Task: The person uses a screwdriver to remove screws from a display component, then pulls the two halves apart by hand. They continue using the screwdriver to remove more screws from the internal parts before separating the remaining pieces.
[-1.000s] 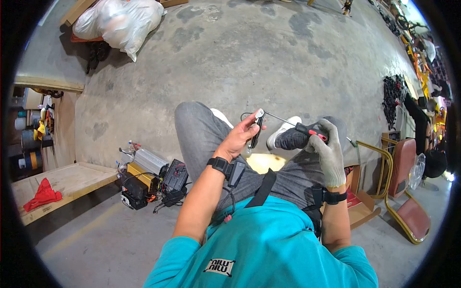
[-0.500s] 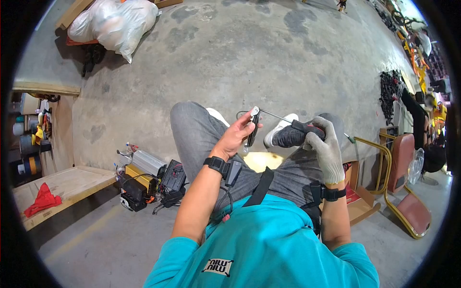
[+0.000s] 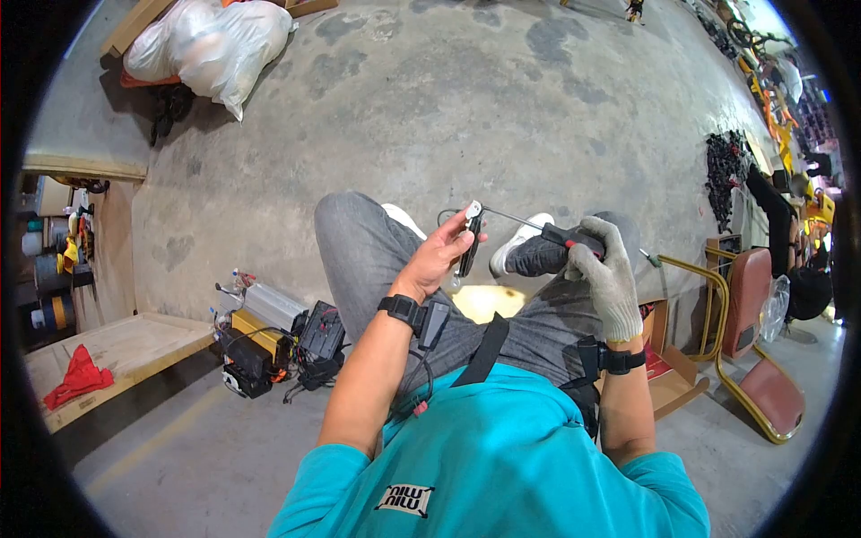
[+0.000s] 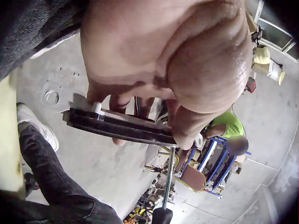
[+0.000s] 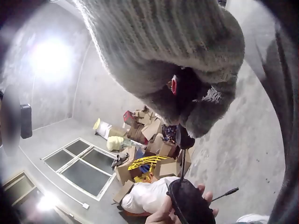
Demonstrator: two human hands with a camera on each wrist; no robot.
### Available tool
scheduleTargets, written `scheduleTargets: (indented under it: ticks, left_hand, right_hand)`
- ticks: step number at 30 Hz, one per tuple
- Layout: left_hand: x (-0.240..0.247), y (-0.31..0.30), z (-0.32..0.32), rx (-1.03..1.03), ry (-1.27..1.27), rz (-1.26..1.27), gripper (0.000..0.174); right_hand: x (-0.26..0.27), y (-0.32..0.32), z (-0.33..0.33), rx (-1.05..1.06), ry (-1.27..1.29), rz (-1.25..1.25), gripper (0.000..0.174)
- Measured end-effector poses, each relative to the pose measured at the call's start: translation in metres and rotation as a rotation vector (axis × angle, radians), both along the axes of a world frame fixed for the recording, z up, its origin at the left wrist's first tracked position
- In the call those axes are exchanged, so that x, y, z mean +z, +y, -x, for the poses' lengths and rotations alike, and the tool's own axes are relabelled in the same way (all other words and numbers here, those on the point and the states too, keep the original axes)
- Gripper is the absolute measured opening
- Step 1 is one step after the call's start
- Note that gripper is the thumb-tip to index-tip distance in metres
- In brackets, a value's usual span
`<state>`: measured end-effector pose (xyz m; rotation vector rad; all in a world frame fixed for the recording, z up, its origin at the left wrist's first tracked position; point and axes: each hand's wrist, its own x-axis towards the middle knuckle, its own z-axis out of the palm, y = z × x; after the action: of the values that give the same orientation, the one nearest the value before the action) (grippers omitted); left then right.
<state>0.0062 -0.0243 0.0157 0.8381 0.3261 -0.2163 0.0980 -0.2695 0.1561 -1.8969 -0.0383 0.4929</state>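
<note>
Above the lap of a seated person, between the raised knees:

1. Left hand (image 3: 436, 260), bare. Grip pinching a flat black part (image 3: 469, 242), thumb on one face and fingertips on the other. The part is held on edge with its pale end uppermost. In the left wrist view the black part (image 4: 120, 127) lies across the fingers, a small white peg standing at one end.
2. Right hand (image 3: 610, 278), in a grey knit glove. Grip wrapped round the black-and-red handle of a screwdriver (image 3: 562, 237). The thin shaft runs leftward from the handle, its tip meeting the upper end of the black part. The left wrist view shows the shaft (image 4: 169, 179) touching the part's edge.
3. Grey trousers (image 3: 359, 255) and white shoes (image 3: 518, 242), below the hands.
4. Yellow surface (image 3: 484, 303), between the legs.
5. Concrete floor (image 3: 466, 117), stained in patches.
6. Cluster of black, yellow and silver electrical units (image 3: 278, 341) with loose wires, on the floor to the person's left.
7. Red cloth (image 3: 79, 375) on a wooden platform (image 3: 143, 332), further left.
8. White sack (image 3: 211, 40), far side of the floor.
9. Cardboard box (image 3: 674, 386) and gold-framed chairs (image 3: 762, 399) with red seats, to the person's right.
</note>
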Motion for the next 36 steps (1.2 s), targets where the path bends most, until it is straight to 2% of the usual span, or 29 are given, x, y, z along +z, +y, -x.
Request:
scheduleTargets:
  ticks: [4,12,16,19,21,22,24,25,28,31,36]
  left_hand:
    - [-0.002,-0.001,0.001,-0.018,0.014,-0.01,0.053]
    - [-0.003,-0.001,0.001,-0.001,0.059,-0.016,0.05]
    - [-0.014,0.003,0.002,0.13,0.169,-0.074,0.047]
    - [0.0,0.004,0.0,0.232,0.262,-0.092,0.055]
    - [0.003,0.004,0.0,0.294,0.317,-0.001,0.044]
    - [0.003,0.005,-0.002,0.295,0.312,0.002,0.044]
    - [0.002,0.001,0.0,0.219,0.316,-0.152,0.039]
    - [0.0,0.0,0.0,0.223,0.306,-0.149,0.039]
    - [-0.004,0.001,0.002,0.173,0.322,-0.112,0.049]
    - [-0.004,-0.002,0.001,0.171,0.324,-0.112,0.042]
    - [-0.005,-0.004,0.005,0.113,0.393,-0.155,0.047]
  right_hand:
    - [0.007,0.001,-0.005,0.02,0.086,-0.016,0.041]
    - [0.01,0.006,-0.011,0.079,0.061,0.056,0.035]
    - [0.017,0.013,-0.029,0.07,0.047,0.069,0.035]
    - [0.013,0.019,-0.044,0.082,0.028,0.022,0.035]
    - [0.016,0.028,-0.054,0.098,0.035,0.031,0.036]
    - [0.018,0.034,-0.059,0.1,0.032,0.008,0.037]
    - [0.021,0.047,-0.075,0.12,0.026,-0.012,0.039]
    - [0.018,0.051,-0.084,0.124,0.016,-0.01,0.039]
    - [-0.017,0.063,-0.113,0.07,0.121,-0.098,0.041]
    - [-0.057,0.073,-0.136,-0.021,0.217,-0.17,0.042]
    - [-0.111,0.083,-0.156,-0.005,0.293,-0.013,0.043]
